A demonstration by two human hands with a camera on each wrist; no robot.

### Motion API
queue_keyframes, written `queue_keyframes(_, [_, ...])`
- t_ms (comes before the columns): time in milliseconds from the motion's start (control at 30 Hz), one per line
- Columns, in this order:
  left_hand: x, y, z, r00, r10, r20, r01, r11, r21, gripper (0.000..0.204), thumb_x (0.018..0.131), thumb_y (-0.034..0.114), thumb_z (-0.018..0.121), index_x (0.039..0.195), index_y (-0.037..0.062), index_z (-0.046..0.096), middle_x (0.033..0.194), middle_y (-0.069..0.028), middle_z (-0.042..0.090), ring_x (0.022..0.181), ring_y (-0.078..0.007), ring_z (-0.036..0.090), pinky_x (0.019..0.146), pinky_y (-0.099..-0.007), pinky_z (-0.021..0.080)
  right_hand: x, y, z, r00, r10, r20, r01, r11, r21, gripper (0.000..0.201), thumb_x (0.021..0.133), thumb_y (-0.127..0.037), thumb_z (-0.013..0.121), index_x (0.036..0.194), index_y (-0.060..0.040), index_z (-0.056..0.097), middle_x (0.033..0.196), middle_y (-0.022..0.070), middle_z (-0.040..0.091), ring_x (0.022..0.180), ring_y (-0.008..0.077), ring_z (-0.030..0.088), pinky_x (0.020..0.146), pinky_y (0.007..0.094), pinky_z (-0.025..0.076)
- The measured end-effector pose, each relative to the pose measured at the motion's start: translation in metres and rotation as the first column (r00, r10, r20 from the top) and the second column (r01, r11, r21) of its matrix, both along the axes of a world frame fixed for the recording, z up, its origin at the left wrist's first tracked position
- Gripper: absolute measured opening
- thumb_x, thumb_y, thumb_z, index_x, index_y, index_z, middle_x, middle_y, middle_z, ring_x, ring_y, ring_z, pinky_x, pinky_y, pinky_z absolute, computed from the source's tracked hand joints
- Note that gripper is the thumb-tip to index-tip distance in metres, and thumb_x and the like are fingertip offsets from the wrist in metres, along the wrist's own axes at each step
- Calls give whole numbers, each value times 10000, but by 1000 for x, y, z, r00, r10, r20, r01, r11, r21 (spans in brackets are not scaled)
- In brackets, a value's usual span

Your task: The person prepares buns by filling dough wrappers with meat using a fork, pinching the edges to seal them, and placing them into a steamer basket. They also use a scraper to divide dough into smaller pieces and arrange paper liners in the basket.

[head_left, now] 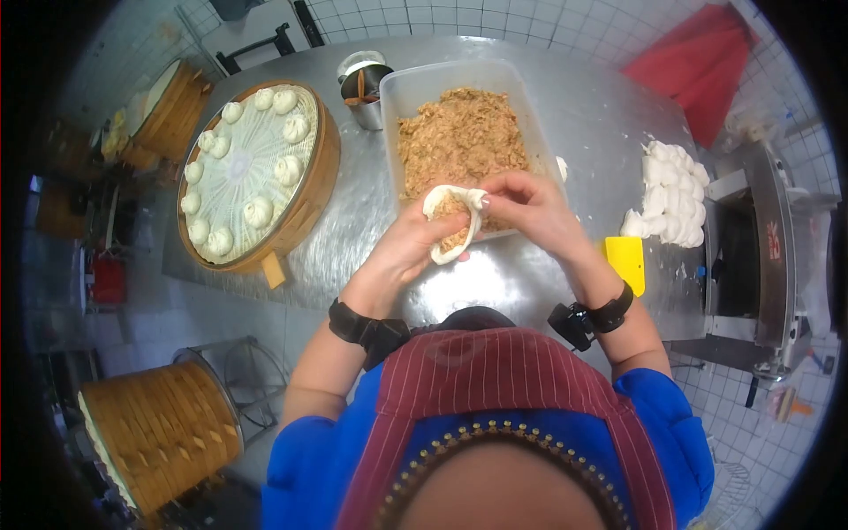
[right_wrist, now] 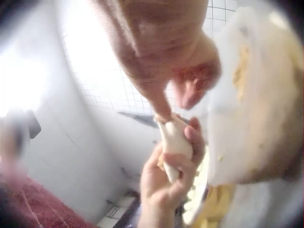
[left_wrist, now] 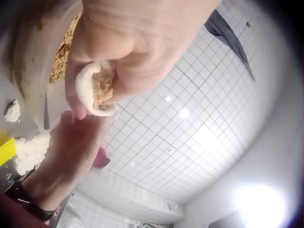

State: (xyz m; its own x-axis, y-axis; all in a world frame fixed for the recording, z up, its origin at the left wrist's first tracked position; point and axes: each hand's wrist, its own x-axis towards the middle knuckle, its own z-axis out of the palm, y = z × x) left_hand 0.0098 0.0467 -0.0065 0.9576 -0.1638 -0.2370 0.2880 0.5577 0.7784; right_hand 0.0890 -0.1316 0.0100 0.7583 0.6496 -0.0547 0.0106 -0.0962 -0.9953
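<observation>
A round of bun dough (head_left: 474, 205) sits cupped in the left hand (head_left: 405, 247), whose thumb presses on the minced filling (left_wrist: 102, 90) inside it. At the dough's rim, the right hand (head_left: 537, 210) pinches the edge between thumb and forefinger. In the right wrist view the dough (right_wrist: 176, 137) stretches up toward those fingertips, with the left fingers wrapped around its lower part. Both hands are over the near side of a plastic tub (head_left: 396, 84) of minced filling (head_left: 464, 132).
On the left, a bamboo steamer (head_left: 316, 190) holds several pleated buns (head_left: 258, 212). A metal pot (head_left: 371, 113) with wooden handles stands behind the tub. Dough pieces (head_left: 673, 190) and a yellow scraper (head_left: 625, 265) lie right, beside a machine (head_left: 768, 252). Stacked steamers (head_left: 168, 420) stand lower left.
</observation>
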Motion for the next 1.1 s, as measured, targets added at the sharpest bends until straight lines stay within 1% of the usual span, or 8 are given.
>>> queue_keyframes(300, [-1,14,0,988,-133,-79,140,985,101,374,867,49,534,1226,-13,451,1052,-157,595,897,-267,647,669,-348,597,1,5,2,999,46,-10,-46,998,-39,168,810,-101,671,942,-2,635,768,-19,584,696,31,503,614,176,415])
queue_keyframes(367, [-6,16,24,982,-16,-187,-48,943,-330,373,911,138,498,1235,-35,431,1095,-181,582,942,-292,636,710,-360,594,9,1,-3,1000,5,-11,-5,1000,-2,167,810,-99,670,939,2,638,781,-8,596,711,33,508,621,177,415])
queue_keyframes(400, [-6,17,23,982,-16,-186,-47,943,-330,373,911,138,498,1235,-35,431,1095,-181,582,942,-292,636,710,-360,594,12,0,-4,999,-36,-12,37,999,34,167,809,-98,669,937,5,642,795,3,607,727,35,513,627,179,415])
queue_keyframes(600, [-6,6,10,995,-3,-95,16,991,135,395,958,202,448,1278,-21,391,1093,-143,576,938,-217,632,643,-306,575,3,14,-2,998,54,18,-54,998,-16,165,807,-103,673,929,6,652,776,-17,590,705,46,514,633,185,423])
queue_keyframes(767, [-4,7,4,992,-74,-104,98,964,245,379,923,139,453,1263,-23,412,1083,-149,580,945,-226,630,676,-322,575,0,18,-10,1000,22,-16,-22,1000,-4,192,795,-117,688,934,10,651,786,2,603,703,54,530,631,194,436])
queue_keyframes(867, [-3,20,2,985,-108,-137,111,994,18,389,918,145,452,1262,-32,417,1099,-170,583,984,-265,623,681,-343,576,3,11,-8,999,15,-33,-18,995,-94,175,815,-125,676,953,-27,634,850,-23,580,766,64,520,711,206,430])
queue_keyframes(933, [-5,21,3,993,61,-96,-71,992,-107,384,923,153,432,1257,-38,423,1115,-189,582,1024,-295,612,701,-365,576,4,11,-8,999,-33,-14,32,998,-57,175,802,-120,680,934,-11,646,814,-11,586,738,60,519,673,208,437])
queue_keyframes(1100, [-9,7,5,995,90,-46,-73,955,287,363,931,189,444,1241,0,461,1054,-117,601,909,-185,617,658,-280,533,2,19,-8,989,14,149,-7,999,-48,161,774,-104,687,900,-5,667,776,5,591,709,59,518,641,213,446])
